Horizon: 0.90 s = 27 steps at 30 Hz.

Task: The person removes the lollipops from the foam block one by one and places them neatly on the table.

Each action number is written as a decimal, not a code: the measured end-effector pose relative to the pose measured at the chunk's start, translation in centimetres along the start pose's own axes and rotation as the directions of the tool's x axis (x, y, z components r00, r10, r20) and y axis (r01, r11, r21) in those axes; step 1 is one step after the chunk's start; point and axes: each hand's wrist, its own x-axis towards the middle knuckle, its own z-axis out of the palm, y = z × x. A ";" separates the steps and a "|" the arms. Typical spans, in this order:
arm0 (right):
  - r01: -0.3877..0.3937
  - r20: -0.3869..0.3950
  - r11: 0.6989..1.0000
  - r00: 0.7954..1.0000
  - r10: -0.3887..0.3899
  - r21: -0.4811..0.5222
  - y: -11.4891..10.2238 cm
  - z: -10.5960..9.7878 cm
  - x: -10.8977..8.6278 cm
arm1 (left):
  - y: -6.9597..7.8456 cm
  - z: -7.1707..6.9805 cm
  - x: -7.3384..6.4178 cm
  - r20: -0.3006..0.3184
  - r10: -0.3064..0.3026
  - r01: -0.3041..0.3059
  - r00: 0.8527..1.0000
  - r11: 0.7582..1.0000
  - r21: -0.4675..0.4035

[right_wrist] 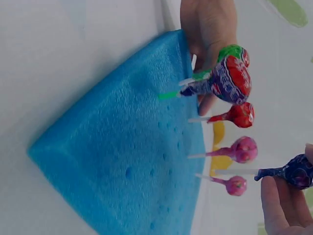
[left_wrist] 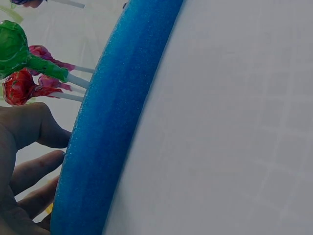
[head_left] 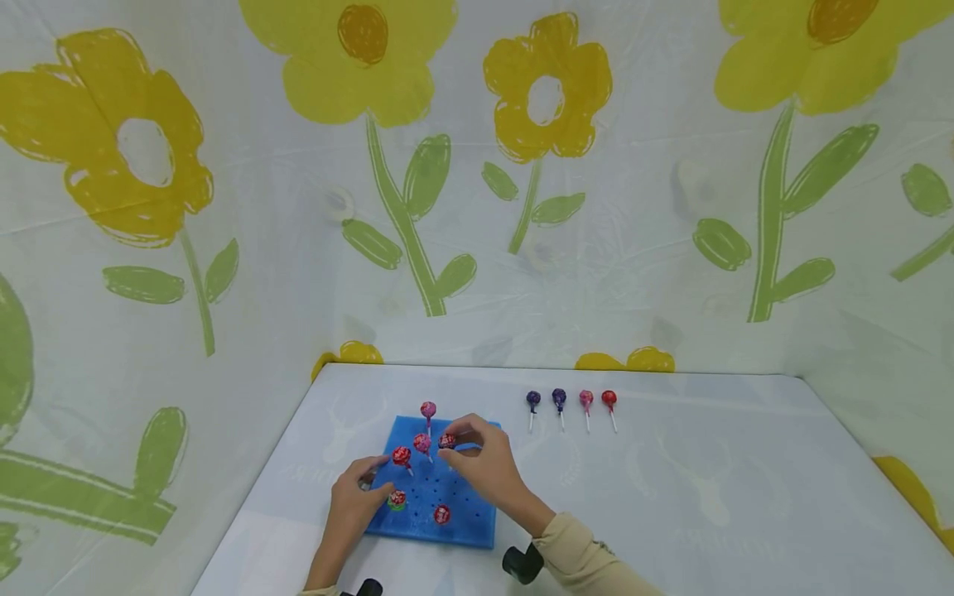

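Observation:
My right hand [head_left: 488,468] pinches a dark blue-wrapped lollipop [right_wrist: 296,172] by its head, above the blue foam block [head_left: 473,526]; its white stick points toward the foam in the right wrist view. Several lollipops stand by their sticks in the block: two pink ones [right_wrist: 243,149], a red one [right_wrist: 242,115], a green-and-red one [left_wrist: 13,46] and, near the front, a red-and-blue one [right_wrist: 232,81] on a green stick. At the block's left edge, my left hand [head_left: 352,501] rests with thumb and fingers spread, fingertips touching the foam.
Small holes dot the top of the foam. Behind and to the right, two dark purple lollipops [head_left: 559,399], a pink one [head_left: 586,399] and a red one [head_left: 609,399] lie in a row on the white table [head_left: 671,497]. A flower-printed curtain [head_left: 626,207] encloses the back and sides.

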 end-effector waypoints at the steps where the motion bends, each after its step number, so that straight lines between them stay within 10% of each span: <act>1: 0.001 -0.005 1.000 1.000 -0.001 -0.002 0.1 -0.2 0.0 | 0.0 0.0 0.0 0.000 0.000 0.000 1.000 1.000 0.001; 27: -0.033 -0.152 0.997 0.988 0.022 -0.068 5.5 -4.6 0.5 | -0.1 0.2 0.1 -0.004 -0.009 0.009 1.000 1.000 0.001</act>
